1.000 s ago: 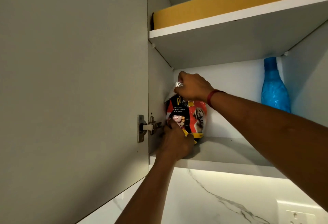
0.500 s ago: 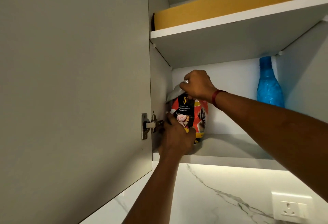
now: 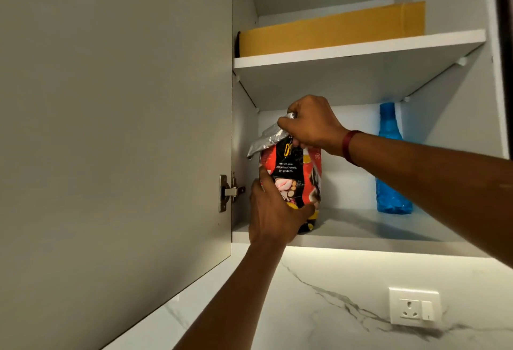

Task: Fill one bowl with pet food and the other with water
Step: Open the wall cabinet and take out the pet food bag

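A red and black pet food bag with a silver folded top stands at the left end of the lower cabinet shelf. My right hand grips the crumpled silver top from above. My left hand wraps round the bag's lower front and left side. A blue water bottle stands upright at the right end of the same shelf, apart from both hands. No bowls are in view.
The grey cabinet door hangs open on the left, with its hinge close to my left hand. A yellow box lies on the upper shelf. Below are a marble wall and a white power socket.
The bag has come forward on the shelf and now stands at its front edge. Both hands have kept their hold.
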